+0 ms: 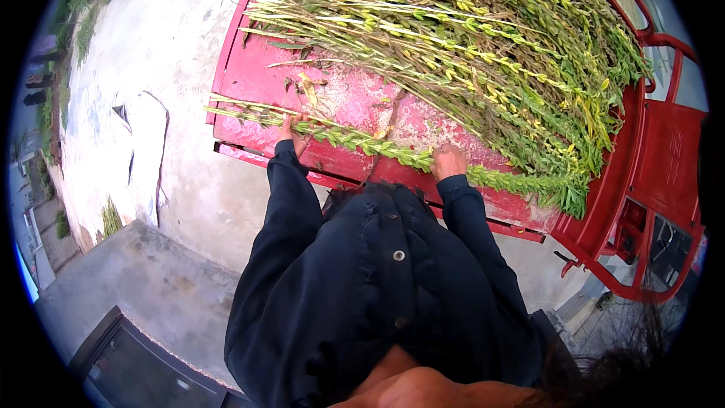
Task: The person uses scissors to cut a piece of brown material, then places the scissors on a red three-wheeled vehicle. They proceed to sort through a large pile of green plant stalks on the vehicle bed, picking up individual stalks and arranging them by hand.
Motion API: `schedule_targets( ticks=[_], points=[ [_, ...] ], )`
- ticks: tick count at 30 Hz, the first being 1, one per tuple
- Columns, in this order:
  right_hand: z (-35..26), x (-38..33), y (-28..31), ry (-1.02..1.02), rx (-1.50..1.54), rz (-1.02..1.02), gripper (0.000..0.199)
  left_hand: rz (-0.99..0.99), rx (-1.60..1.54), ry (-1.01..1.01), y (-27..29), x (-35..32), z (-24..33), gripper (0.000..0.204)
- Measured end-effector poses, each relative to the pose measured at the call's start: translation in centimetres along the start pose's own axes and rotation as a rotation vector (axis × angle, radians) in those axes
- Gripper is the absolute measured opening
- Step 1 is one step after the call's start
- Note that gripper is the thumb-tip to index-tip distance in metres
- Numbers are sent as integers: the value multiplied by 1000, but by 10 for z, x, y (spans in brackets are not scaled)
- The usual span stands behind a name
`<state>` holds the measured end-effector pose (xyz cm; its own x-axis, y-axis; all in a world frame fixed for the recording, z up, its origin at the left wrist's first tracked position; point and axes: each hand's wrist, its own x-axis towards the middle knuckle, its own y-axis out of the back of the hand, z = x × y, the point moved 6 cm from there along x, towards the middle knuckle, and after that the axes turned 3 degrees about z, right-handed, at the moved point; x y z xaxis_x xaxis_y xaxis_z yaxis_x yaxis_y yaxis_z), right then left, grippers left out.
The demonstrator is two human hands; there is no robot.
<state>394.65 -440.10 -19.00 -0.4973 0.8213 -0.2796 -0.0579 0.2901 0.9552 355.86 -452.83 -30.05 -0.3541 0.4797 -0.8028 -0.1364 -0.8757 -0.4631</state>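
Observation:
A small bunch of green sesame stalks [355,140] lies along the near edge of a red truck bed [249,68], bare cut ends to the left, leafy tips to the right. Near the cut ends, my left hand [296,136] is closed round the stalks. My right hand [449,162] grips them farther along, its fingers partly hidden. Beyond them, a large heap of sesame stalks [483,38], green, yellow and brown with pods, covers the far and right side of the bed. Pale seeds [434,130] and dry leaf bits [308,89] are scattered between.
To the right stands the red metal frame [664,136] at the front of the truck. Pale concrete ground [181,30] spreads out on the left, with a white sheet [147,143] on it. A dark-framed panel [143,363] is at the lower left.

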Motion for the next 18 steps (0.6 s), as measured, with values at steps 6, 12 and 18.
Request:
schedule_targets(
  ticks=[6,12,18],
  points=[
    [-12,-8,-38,-48,23,-58,26,139,-56,13,53,15,-20,22],
    [-14,-13,-52,-69,12,-274,46,177,55,-83,55,29,-15,39],
    [-43,-28,7,73,-85,-166,36,129,149,-153,56,39,8,35]
  ],
)
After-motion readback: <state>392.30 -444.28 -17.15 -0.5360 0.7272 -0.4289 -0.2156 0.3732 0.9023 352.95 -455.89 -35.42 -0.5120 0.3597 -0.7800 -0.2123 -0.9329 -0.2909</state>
